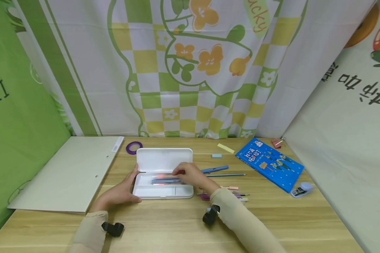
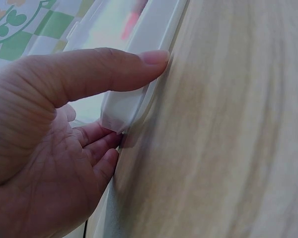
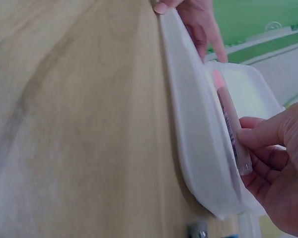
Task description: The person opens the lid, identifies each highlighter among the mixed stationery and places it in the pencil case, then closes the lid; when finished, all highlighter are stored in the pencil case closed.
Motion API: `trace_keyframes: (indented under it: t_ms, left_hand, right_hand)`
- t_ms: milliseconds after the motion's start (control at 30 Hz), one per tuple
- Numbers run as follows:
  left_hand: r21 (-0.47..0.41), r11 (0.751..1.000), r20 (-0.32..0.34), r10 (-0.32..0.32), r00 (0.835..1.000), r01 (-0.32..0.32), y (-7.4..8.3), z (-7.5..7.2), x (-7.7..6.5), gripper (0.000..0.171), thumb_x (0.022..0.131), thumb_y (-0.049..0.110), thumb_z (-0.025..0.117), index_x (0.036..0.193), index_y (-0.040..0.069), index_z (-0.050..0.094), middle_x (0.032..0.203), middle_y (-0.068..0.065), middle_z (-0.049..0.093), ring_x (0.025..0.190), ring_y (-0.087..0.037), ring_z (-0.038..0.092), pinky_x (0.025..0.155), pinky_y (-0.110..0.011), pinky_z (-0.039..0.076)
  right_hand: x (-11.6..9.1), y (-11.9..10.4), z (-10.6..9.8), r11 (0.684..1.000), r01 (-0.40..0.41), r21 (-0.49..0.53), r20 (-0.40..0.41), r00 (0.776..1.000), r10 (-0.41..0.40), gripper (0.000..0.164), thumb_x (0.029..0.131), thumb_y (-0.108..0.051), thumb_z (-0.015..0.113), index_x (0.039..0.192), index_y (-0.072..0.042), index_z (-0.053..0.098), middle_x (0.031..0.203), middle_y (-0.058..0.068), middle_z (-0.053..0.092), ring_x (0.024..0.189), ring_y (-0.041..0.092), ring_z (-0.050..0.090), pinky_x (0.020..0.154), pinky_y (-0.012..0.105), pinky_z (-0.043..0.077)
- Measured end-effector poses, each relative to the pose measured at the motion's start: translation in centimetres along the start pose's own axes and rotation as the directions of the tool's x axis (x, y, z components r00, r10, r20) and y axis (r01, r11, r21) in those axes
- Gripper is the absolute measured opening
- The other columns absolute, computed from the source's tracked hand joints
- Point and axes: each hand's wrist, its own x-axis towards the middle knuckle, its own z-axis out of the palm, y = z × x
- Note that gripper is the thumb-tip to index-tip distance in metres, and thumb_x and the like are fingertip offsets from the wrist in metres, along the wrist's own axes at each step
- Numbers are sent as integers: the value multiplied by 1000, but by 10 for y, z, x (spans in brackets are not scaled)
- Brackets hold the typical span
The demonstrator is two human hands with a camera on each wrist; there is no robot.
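Note:
A white pencil case (image 1: 163,160) lies with its lid raised at the back. My left hand (image 1: 121,189) grips its left end, the thumb (image 2: 154,57) along the front edge and the other fingers at the corner. Over the compartment, my right hand (image 1: 191,174) pinches a clear-barrelled pen (image 3: 233,126) with a pink-red end pointing left, between thumb and fingers. Inside the case's back section, something slim and blue (image 1: 166,181) shows beneath the hand. The narrower front section (image 1: 153,190) has a small divider near its right end.
Right of the case lie a blue pen (image 1: 216,169), a pencil (image 1: 228,175) and several small stationery pieces (image 1: 240,194). Farther right are a blue book (image 1: 270,163) and a pale stapler-like item (image 1: 302,189). Purple tape (image 1: 134,147) and a big cream board (image 1: 69,172) lie left.

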Motion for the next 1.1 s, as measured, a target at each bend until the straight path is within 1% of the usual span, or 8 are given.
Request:
trace_keyframes:
  t_ms: [233, 433, 533, 667, 767, 867, 967, 1100]
  left_hand:
    - [-4, 1000, 0, 4, 1000, -4, 0, -1, 0, 126, 69, 14, 82, 146, -3, -17, 150, -34, 7, 138, -49, -1, 110, -61, 3]
    - [-3, 1000, 0, 5, 1000, -5, 1, -1, 0, 126, 69, 14, 82, 146, -4, -16, 148, -34, 11, 137, -50, 1, 109, -61, 4]
    - [4, 1000, -3, 12, 1000, -12, 0, 0, 0, 125, 69, 15, 82, 146, -4, -16, 149, -35, 6, 137, -50, 1, 109, -61, 5]
    - [11, 1000, -3, 12, 1000, -12, 0, 1, 0, 125, 70, 16, 82, 146, -3, -15, 150, -35, 0, 137, -50, 0, 109, -61, 5]
    - [8, 1000, 0, 9, 1000, -9, 1, 0, 0, 126, 69, 15, 82, 146, -3, -16, 149, -35, 5, 137, -50, 0, 109, -61, 5]
    - [3, 1000, 0, 8, 1000, -8, 0, 0, 0, 126, 69, 15, 82, 146, -3, -17, 148, -34, 11, 137, -50, 1, 109, -61, 5]
    - [-1, 1000, 0, 9, 1000, -9, 0, 0, -1, 126, 69, 15, 82, 146, -3, -17, 147, -33, 15, 137, -50, 3, 109, -61, 5]
    - [-3, 1000, 0, 12, 1000, -12, 0, 0, -1, 127, 69, 15, 82, 146, -3, -17, 146, -32, 17, 137, -50, 4, 109, -61, 6]
  right_hand:
    - [5, -4, 10, 996, 19, -90, -26, 999, -21, 12, 82, 7, 64, 87, 0, 73, 86, 9, 69, 84, 20, 63, 76, 26, 52]
    - [6, -2, 13, 996, 15, -87, -38, 999, -18, 13, 82, 7, 64, 88, 0, 73, 87, 8, 69, 84, 20, 63, 75, 27, 52]
    - [5, 1, 13, 1000, -4, -29, -42, 999, 2, 13, 82, 6, 64, 88, -1, 73, 87, 8, 68, 84, 19, 62, 74, 24, 50]
    - [2, 7, 9, 992, -75, 99, -40, 996, 80, 11, 84, 0, 65, 91, -3, 73, 90, 5, 68, 85, 14, 60, 76, 22, 49]
    - [-1, 10, 2, 969, -135, 208, -27, 989, 143, 11, 86, -5, 66, 95, -4, 73, 94, 4, 68, 87, 11, 60, 79, 24, 50]
    - [-6, 11, -8, 940, -153, 305, -11, 986, 164, 14, 88, -7, 65, 99, -2, 71, 97, 8, 68, 89, 11, 60, 81, 25, 50]
    - [-15, 13, -20, 915, -163, 368, 1, 985, 175, 18, 89, -10, 64, 102, 1, 69, 100, 11, 68, 89, 10, 60, 81, 27, 51]
    - [-32, 17, -38, 892, -185, 413, -1, 979, 204, 24, 90, -12, 64, 107, 4, 66, 106, 16, 66, 88, 9, 61, 79, 34, 53]
